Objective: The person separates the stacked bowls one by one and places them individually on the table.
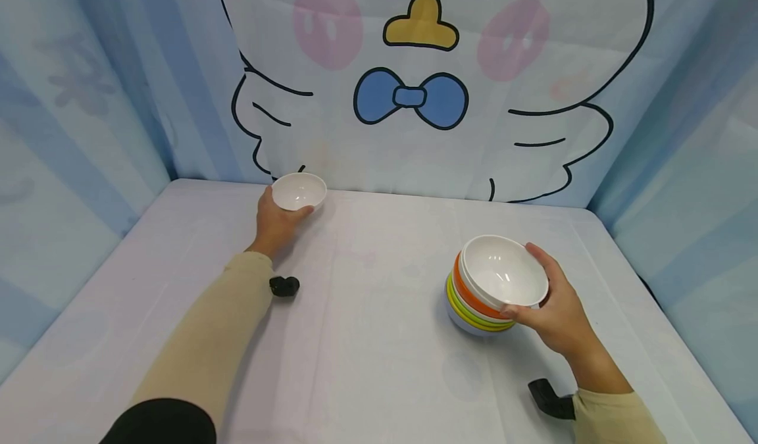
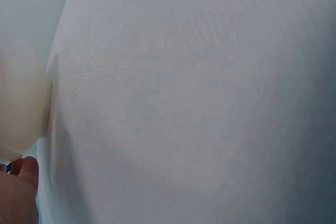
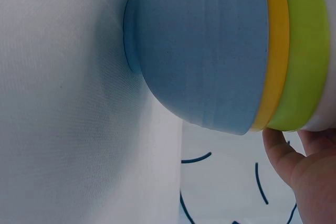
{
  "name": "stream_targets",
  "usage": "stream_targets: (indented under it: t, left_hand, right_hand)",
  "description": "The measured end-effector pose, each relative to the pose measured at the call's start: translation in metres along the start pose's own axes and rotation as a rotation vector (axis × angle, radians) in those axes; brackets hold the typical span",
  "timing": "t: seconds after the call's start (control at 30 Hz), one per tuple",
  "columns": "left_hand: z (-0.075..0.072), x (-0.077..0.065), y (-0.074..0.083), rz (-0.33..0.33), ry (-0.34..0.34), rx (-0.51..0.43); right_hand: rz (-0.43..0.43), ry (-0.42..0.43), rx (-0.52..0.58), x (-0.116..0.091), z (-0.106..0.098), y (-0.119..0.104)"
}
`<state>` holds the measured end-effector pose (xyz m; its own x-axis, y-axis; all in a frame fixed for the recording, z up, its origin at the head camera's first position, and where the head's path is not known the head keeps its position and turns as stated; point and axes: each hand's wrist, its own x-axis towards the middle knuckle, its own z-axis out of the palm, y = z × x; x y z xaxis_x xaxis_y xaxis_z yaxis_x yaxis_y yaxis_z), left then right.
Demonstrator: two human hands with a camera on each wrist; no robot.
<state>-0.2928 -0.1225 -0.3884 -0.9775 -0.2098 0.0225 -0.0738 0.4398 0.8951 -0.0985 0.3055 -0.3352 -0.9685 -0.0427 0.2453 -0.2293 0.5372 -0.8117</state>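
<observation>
A small white bowl (image 1: 299, 191) is at the far edge of the table, left of the middle. My left hand (image 1: 278, 223) grips it, thumb at its near side and fingers at its left. In the left wrist view the bowl (image 2: 21, 98) shows only in part, with fingers below it. On the right stands a stack of nested bowls (image 1: 482, 312): blue at the bottom, then yellow, green, white and orange, with a white bowl (image 1: 503, 270) on top. Around the right side of the stack curls my right hand (image 1: 553, 312). In the right wrist view, its fingertips touch the green bowl (image 3: 302, 51).
A white cloth covers the table (image 1: 379, 365). Behind it hangs a curtain (image 1: 414, 154) printed with a cartoon face and a blue bow tie. Blue patterned curtains (image 1: 699, 168) close in both sides. Black wrist devices (image 1: 284, 286) sit at both sleeves.
</observation>
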Motion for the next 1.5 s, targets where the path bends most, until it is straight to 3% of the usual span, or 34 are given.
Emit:
stream_targets:
  t: [0.43, 0.77, 1.0, 1.27, 1.5]
  left_hand:
    - [-0.005, 0.000, -0.001, 0.044, 0.004, -0.026]
    - [-0.008, -0.001, -0.001, 0.050, 0.037, 0.019]
    - [-0.006, -0.005, 0.014, 0.105, 0.099, 0.025]
    - [0.002, -0.021, 0.058, 0.251, -0.040, -0.008]
    - [0.022, -0.052, 0.092, 0.362, -0.253, -0.036]
  right_hand:
    - [0.008, 0.003, 0.003, 0.000, 0.001, -0.002]
    - [-0.006, -0.006, 0.019, 0.000, 0.002, -0.002]
    - [-0.014, -0.008, 0.018, -0.002, 0.002, -0.002]
    - [-0.053, 0.008, 0.014, -0.003, 0.003, -0.003]
    - [-0.061, 0.016, 0.021, -0.002, 0.003, -0.001]
